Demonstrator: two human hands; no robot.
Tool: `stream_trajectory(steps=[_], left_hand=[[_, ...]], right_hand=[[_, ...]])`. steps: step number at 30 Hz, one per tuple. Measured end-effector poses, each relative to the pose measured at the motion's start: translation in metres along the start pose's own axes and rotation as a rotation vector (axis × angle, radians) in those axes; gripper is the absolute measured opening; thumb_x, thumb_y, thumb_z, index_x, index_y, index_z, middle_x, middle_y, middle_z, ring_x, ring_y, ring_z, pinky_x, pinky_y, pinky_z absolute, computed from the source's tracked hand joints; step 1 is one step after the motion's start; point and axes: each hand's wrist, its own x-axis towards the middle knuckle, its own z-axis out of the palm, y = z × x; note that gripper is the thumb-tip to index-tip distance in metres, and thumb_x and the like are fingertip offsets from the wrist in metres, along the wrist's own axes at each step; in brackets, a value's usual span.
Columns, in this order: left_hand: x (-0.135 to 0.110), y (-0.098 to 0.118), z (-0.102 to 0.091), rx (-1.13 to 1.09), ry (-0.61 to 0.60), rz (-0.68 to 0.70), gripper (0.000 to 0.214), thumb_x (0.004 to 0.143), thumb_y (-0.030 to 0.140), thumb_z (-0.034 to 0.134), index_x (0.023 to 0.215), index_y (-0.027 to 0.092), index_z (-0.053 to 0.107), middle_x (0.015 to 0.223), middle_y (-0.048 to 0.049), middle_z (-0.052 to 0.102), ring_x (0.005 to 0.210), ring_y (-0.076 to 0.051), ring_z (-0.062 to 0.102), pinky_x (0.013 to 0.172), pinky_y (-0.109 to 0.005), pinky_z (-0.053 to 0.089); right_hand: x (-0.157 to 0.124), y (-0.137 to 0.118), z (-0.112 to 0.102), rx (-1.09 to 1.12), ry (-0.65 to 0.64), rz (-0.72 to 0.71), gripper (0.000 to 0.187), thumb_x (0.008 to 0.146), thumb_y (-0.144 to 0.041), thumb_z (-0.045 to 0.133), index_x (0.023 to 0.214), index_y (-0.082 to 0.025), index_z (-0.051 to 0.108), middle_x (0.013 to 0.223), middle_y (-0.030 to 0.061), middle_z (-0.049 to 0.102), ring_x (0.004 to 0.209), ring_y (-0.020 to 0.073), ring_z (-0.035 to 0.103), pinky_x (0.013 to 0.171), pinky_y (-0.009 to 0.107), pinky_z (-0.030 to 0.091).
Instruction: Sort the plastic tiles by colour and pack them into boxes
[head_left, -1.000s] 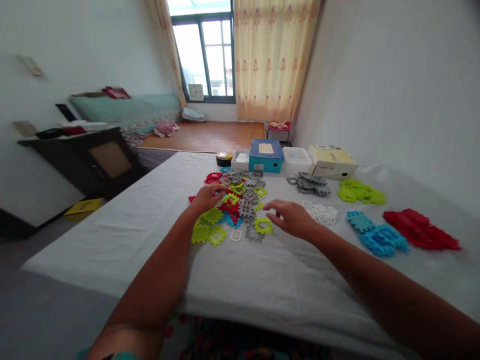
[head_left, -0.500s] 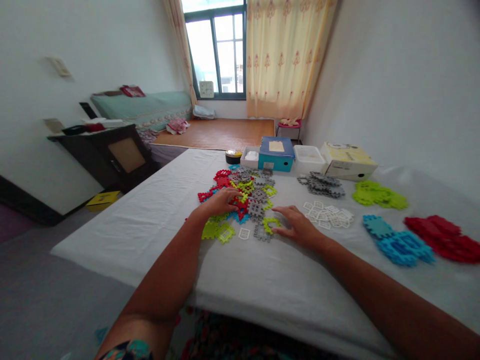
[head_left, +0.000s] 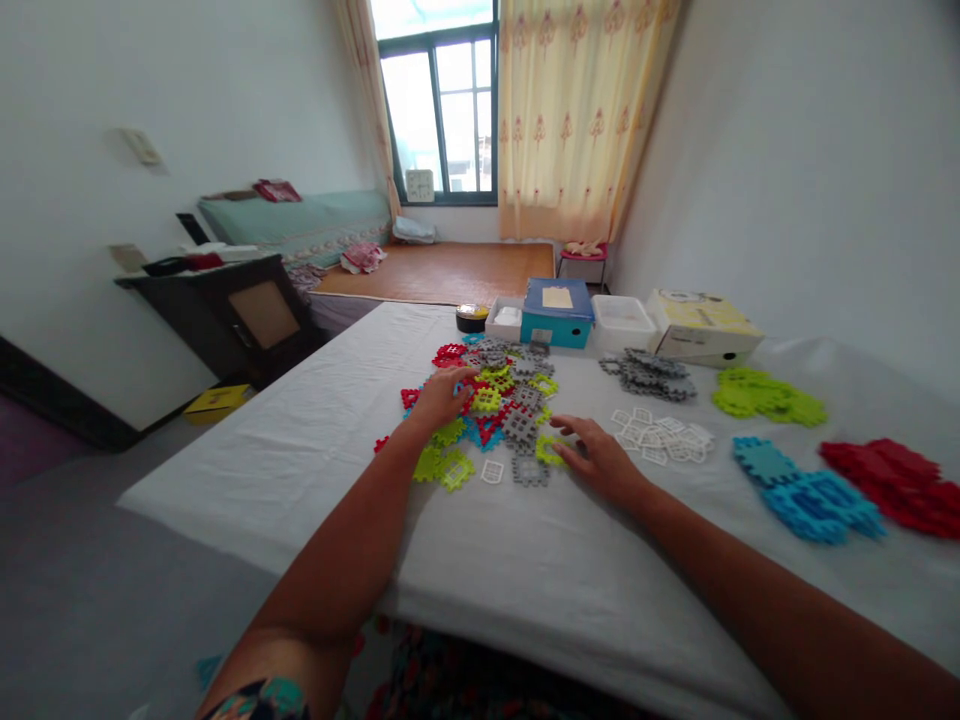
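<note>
A mixed pile of notched plastic building pieces lies on the white-covered table, with red, blue, grey and lime ones overlapping. My left hand [head_left: 444, 398] reaches over the pile's left side, fingers apart, near a lime piece [head_left: 487, 400] and red pieces. At the pile's right edge my right hand [head_left: 600, 455] rests low, thumb and fingers spread beside a lime frame piece [head_left: 549, 450]. The thumb appears to touch that frame. A grey square piece [head_left: 530, 471] lies just left of it, and a small white window piece [head_left: 492, 471] lies nearer me.
Sorted heaps stand on the right: grey pieces [head_left: 651, 376], white window pieces [head_left: 664, 437], lime pieces [head_left: 765, 396], blue pieces [head_left: 814, 500] and red pieces [head_left: 892, 485]. Behind them are a blue box [head_left: 556, 315], a white tub [head_left: 622, 322] and a yellow-and-white box [head_left: 705, 328].
My left hand has drawn back slightly from the lime piece, which now shows more fully on the pile. The right hand has barely moved. The view has shifted slightly.
</note>
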Motion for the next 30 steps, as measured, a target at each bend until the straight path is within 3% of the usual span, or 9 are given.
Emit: stream_trajectory(steps=[3,7,9,11,15,21,26,30], left_hand=[[0.0,-0.004,0.008,0.048,0.039,0.064,0.028,0.087,0.028,0.054,0.111,0.021,0.068,0.118,-0.0074,0.066,0.114,-0.023,0.057,0.104,-0.041,0.041],[-0.004,-0.004,0.018,0.078,-0.19,0.198,0.038,0.085,0.038,0.06,0.12,0.023,0.063,0.125,-0.0073,0.063,0.119,-0.023,0.053,0.105,-0.04,0.039],[-0.005,-0.003,0.02,0.097,-0.239,0.221,0.045,0.084,0.038,0.062,0.126,0.023,0.059,0.128,-0.0088,0.06,0.119,-0.024,0.054,0.104,-0.038,0.041],[-0.005,-0.002,0.019,0.085,-0.23,0.204,0.044,0.085,0.035,0.061,0.127,0.022,0.059,0.124,-0.0097,0.062,0.113,-0.023,0.057,0.099,-0.037,0.044],[-0.002,-0.003,0.016,0.042,-0.199,0.128,0.028,0.089,0.031,0.053,0.111,0.021,0.069,0.109,-0.0072,0.07,0.103,-0.021,0.062,0.095,-0.036,0.047],[-0.005,0.0,0.015,0.161,-0.211,0.177,0.043,0.082,0.038,0.064,0.122,0.023,0.063,0.133,-0.0085,0.057,0.121,-0.026,0.051,0.105,-0.041,0.039],[-0.005,0.004,0.011,0.169,-0.241,0.149,0.041,0.08,0.037,0.065,0.119,0.023,0.066,0.114,-0.0087,0.067,0.107,-0.027,0.058,0.096,-0.039,0.045],[-0.004,0.005,0.005,0.07,-0.284,0.171,0.041,0.077,0.027,0.067,0.118,0.023,0.066,0.114,-0.0071,0.067,0.107,-0.025,0.06,0.096,-0.036,0.045]], right_hand=[[0.001,0.002,0.001,-0.007,0.049,0.003,0.036,0.086,-0.031,0.054,0.122,-0.023,0.057,0.116,0.0095,0.065,0.098,0.0217,0.062,0.09,0.043,0.05],[0.0,0.001,0.002,-0.016,0.059,-0.01,0.034,0.086,-0.027,0.052,0.119,-0.023,0.059,0.113,0.0088,0.066,0.097,0.0209,0.063,0.09,0.042,0.05],[-0.001,0.0,0.002,-0.016,0.053,-0.023,0.034,0.086,-0.025,0.051,0.119,-0.022,0.06,0.113,0.0084,0.066,0.096,0.02,0.063,0.09,0.04,0.05],[-0.001,-0.001,0.002,-0.013,0.043,-0.033,0.034,0.086,-0.024,0.051,0.118,-0.022,0.06,0.113,0.0084,0.066,0.094,0.0193,0.063,0.09,0.04,0.05],[0.0,0.0,0.001,-0.007,0.046,-0.022,0.033,0.085,-0.022,0.051,0.116,-0.023,0.062,0.111,0.0081,0.067,0.092,0.0192,0.064,0.089,0.04,0.051],[0.0,0.0,0.0,0.004,0.028,-0.001,0.032,0.085,-0.022,0.051,0.115,-0.024,0.063,0.109,0.0069,0.067,0.09,0.0183,0.065,0.084,0.037,0.053],[0.0,-0.006,-0.001,0.0,0.001,0.006,0.03,0.086,-0.023,0.049,0.112,-0.023,0.064,0.109,0.0065,0.068,0.085,0.017,0.066,0.08,0.033,0.054],[0.0,-0.009,-0.002,-0.005,-0.005,0.011,0.029,0.086,-0.023,0.049,0.111,-0.022,0.064,0.109,0.0071,0.068,0.085,0.0169,0.066,0.079,0.033,0.054]])
